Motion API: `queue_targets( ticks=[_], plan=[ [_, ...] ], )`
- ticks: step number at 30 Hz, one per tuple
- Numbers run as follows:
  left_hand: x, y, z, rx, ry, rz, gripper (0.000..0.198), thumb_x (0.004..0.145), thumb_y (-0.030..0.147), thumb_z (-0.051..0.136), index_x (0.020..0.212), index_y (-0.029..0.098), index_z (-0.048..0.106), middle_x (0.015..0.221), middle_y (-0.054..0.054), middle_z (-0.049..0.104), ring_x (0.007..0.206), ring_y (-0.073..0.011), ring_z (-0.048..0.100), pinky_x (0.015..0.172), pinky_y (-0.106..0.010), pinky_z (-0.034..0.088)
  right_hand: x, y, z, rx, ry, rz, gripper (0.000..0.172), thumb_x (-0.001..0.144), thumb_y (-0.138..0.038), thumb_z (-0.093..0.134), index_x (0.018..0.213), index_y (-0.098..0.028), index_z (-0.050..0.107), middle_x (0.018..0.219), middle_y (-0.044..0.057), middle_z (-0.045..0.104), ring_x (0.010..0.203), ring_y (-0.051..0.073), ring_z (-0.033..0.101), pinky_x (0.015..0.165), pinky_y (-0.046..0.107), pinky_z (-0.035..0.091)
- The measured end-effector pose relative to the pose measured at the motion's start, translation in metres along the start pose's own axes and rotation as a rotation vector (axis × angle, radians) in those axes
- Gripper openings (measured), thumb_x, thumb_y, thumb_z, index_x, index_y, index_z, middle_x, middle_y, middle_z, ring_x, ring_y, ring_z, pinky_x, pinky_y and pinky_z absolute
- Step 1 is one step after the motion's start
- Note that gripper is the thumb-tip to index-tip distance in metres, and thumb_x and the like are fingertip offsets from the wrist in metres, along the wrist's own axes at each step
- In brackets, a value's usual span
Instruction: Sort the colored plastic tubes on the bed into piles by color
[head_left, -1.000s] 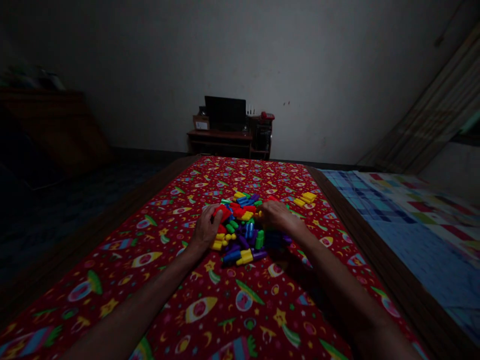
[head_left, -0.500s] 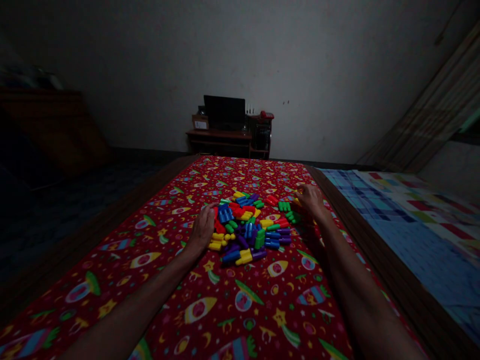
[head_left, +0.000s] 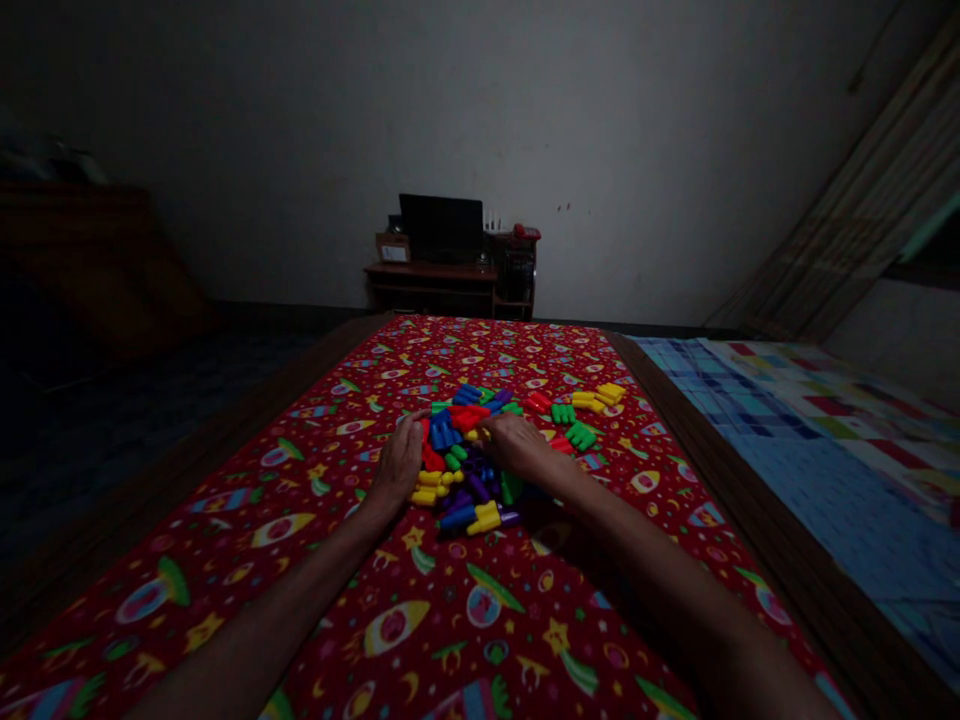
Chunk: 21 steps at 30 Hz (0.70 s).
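A heap of plastic toy building blocks (head_left: 442, 430) in red, blue, green, yellow and purple lies on the red printed cloth (head_left: 345, 575). My left hand (head_left: 401, 458) rests at the heap's left edge, fingers loosely extended beside the red and blue blocks, holding nothing visible. Over the heap's right side reaches my right hand (head_left: 517, 445), its fingertips closed on a yellow building block (head_left: 474, 435) among the others. The palm and forearm hide part of the heap. Apart from it, toward the right, lie yellow blocks (head_left: 600, 397) and green blocks (head_left: 580, 436).
Dark brown edging (head_left: 720, 480) runs along both sides of the cloth. Blue and patchwork bedding (head_left: 795, 450) lies to the right. A desk (head_left: 431, 271) with a monitor (head_left: 441, 226) stands against the far wall, and a wooden cabinet (head_left: 90, 260) is at the left.
My right hand has moved left from the yellow blocks at the far right into the heap. Those yellow blocks now lie uncovered on the cloth. My left hand stays at the heap's edge.
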<state>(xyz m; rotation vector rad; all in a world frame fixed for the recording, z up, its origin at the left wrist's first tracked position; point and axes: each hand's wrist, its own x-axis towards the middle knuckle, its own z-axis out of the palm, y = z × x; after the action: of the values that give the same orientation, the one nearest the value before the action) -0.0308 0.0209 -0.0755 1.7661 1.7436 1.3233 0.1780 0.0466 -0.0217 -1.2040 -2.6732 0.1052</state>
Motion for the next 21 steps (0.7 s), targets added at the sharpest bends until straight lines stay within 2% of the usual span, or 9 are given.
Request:
queue_targets(
  ticks=[5, 8, 12, 15, 17, 21],
  plan=[
    [0.0, -0.001, 0.0, -0.019, 0.004, 0.008, 0.051, 0.091, 0.048, 0.026, 0.116, 0.017, 0.058, 0.119, -0.012, 0.064, 0.112, -0.0256, 0.059, 0.101, -0.044, 0.044, 0.001, 0.007, 0.007, 0.088, 0.048, 0.063, 0.024, 0.087, -0.033, 0.06, 0.102, -0.016, 0.066, 0.085, 0.006, 0.068, 0.076, 0.015, 0.059, 0.061, 0.022, 0.032],
    [0.0, -0.003, 0.001, -0.02, 0.014, 0.017, 0.051, 0.091, 0.049, 0.026, 0.115, 0.017, 0.058, 0.118, -0.012, 0.064, 0.113, -0.026, 0.058, 0.102, -0.045, 0.044, 0.004, 0.021, -0.004, 0.179, 0.049, 0.095, 0.02, 0.086, -0.031, 0.059, 0.089, -0.013, 0.068, 0.074, 0.001, 0.063, 0.066, 0.011, 0.054, 0.057, 0.022, 0.028],
    [0.001, -0.004, 0.003, -0.016, 0.027, 0.024, 0.052, 0.09, 0.049, 0.024, 0.113, 0.017, 0.058, 0.117, -0.013, 0.064, 0.113, -0.0262, 0.058, 0.103, -0.045, 0.043, 0.002, 0.053, -0.03, 0.205, 0.031, 0.174, 0.027, 0.086, -0.027, 0.051, 0.072, -0.012, 0.067, 0.057, -0.003, 0.052, 0.054, 0.008, 0.044, 0.052, 0.022, 0.024],
    [0.001, -0.002, 0.002, -0.003, 0.017, 0.017, 0.052, 0.09, 0.048, 0.024, 0.114, 0.016, 0.057, 0.118, -0.014, 0.064, 0.114, -0.0261, 0.058, 0.103, -0.046, 0.043, -0.01, 0.084, -0.046, 0.125, 0.081, 0.32, 0.03, 0.085, -0.027, 0.05, 0.066, -0.011, 0.067, 0.054, -0.002, 0.05, 0.053, 0.009, 0.044, 0.051, 0.023, 0.024],
    [0.0, -0.001, 0.002, 0.0, 0.01, 0.012, 0.053, 0.09, 0.048, 0.023, 0.114, 0.015, 0.057, 0.118, -0.014, 0.064, 0.114, -0.0263, 0.058, 0.103, -0.045, 0.043, -0.022, 0.104, -0.052, 0.049, 0.118, 0.462, 0.031, 0.085, -0.028, 0.049, 0.066, -0.012, 0.068, 0.056, 0.001, 0.055, 0.054, 0.011, 0.047, 0.052, 0.024, 0.025],
    [0.0, -0.001, 0.002, -0.013, 0.006, 0.012, 0.054, 0.09, 0.05, 0.024, 0.114, 0.016, 0.058, 0.119, -0.013, 0.063, 0.114, -0.0256, 0.058, 0.104, -0.044, 0.042, -0.038, 0.127, -0.06, -0.089, 0.27, 0.718, 0.029, 0.086, -0.032, 0.052, 0.085, -0.014, 0.074, 0.079, 0.011, 0.07, 0.071, 0.018, 0.06, 0.06, 0.025, 0.035]
  ],
)
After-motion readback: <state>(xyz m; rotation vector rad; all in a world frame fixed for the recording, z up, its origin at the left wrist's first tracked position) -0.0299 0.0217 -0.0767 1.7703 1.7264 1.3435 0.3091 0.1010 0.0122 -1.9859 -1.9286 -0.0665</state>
